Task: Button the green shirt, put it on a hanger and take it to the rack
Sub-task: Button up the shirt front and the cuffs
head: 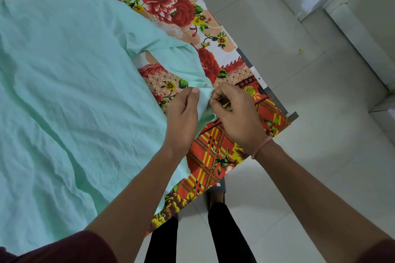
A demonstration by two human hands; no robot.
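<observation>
The pale green shirt [68, 92] lies spread and creased over a table covered with a flowered cloth [171, 2]. One sleeve runs out to the right, and its cuff end is lifted between both hands near the table's right edge. My left hand [181, 119] pinches the cuff fabric with thumb and fingers from the left. My right hand [235, 113] pinches the same cuff from the right, fingertips meeting the cloth at a small button. No hanger or rack is in view.
The table's metal edge [280, 104] runs diagonally on the right. Beyond it lies a pale tiled floor [299, 156] and a white wall base at the upper right. My legs in black trousers [226, 230] stand against the table's near corner.
</observation>
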